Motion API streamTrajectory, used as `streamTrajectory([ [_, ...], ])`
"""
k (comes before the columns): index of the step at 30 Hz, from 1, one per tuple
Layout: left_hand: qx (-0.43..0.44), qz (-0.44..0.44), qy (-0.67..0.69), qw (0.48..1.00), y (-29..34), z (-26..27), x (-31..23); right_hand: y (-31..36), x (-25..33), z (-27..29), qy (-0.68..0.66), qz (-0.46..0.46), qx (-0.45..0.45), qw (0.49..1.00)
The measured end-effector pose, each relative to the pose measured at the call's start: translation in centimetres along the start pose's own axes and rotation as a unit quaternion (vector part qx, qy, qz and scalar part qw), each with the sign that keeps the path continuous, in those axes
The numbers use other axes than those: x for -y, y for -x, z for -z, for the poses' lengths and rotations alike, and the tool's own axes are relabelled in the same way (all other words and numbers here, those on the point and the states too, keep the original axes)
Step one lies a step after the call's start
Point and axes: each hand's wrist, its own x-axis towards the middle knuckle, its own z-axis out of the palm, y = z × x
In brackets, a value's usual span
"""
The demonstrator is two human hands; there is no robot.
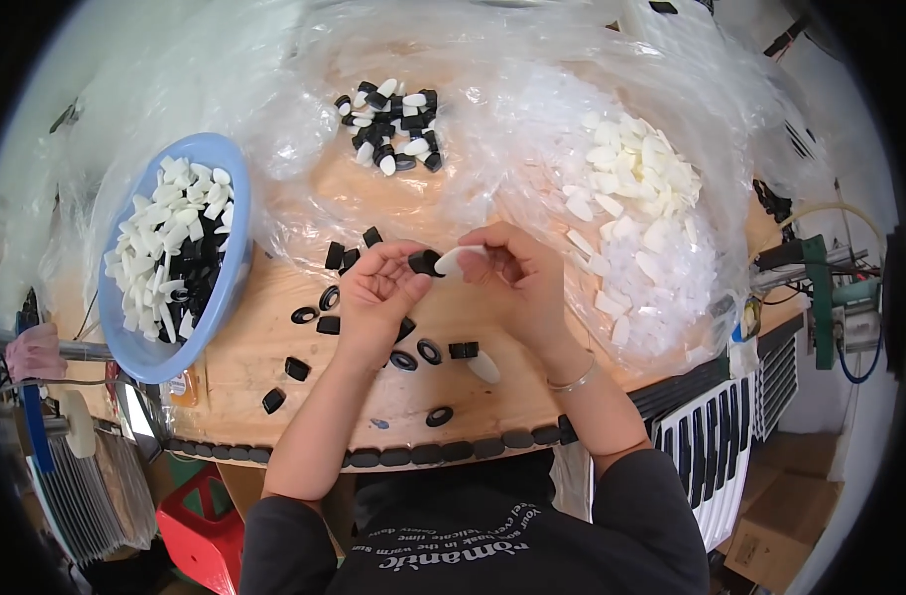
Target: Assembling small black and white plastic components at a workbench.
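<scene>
Above the middle of the table my left hand (377, 297) pinches a small black oval ring-like piece (423, 263) between thumb and fingers. My right hand (522, 288) grips a flat white oval piece (447, 264) by one end. The two pieces meet at the black one's opening; whether the white tip is inside it I cannot tell. Below my hands lie several loose black oval rings (429, 351), some flat and some on their sides. A black piece (464, 350) rests beside another white oval piece (483, 368), close under my right wrist.
A blue basin (237, 268) at the left holds white pieces (175, 213) and black ones. At the back lies a pile of black and white pieces (388, 124). White ovals (643, 169) heap on plastic sheeting (542, 109) at the right. Black pads (458, 450) line the front edge.
</scene>
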Motion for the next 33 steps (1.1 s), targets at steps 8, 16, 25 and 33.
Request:
streamTrajectory([
  [8, 0.007, -0.007, 0.013, 1.0, 0.3, -0.6, 0.2, 0.1, 0.2, -0.5, 0.206, 0.153, -0.033, 0.966],
  [16, 0.001, -0.021, -0.012, 1.0, 0.5, -0.6, -0.2, 0.3, -0.4, -0.7, 0.163, 0.149, 0.029, 0.975],
  [25, -0.079, -0.107, -0.172, 0.976, 0.8, -1.5, -0.4, 0.7, -2.5, -1.1, -0.201, -0.107, 0.057, 0.972],
  [33, -0.033, -0.133, -0.168, 0.976, 0.8, -1.1, -0.6, 0.8, -2.7, -1.4, -0.228, -0.101, 0.054, 0.967],
])
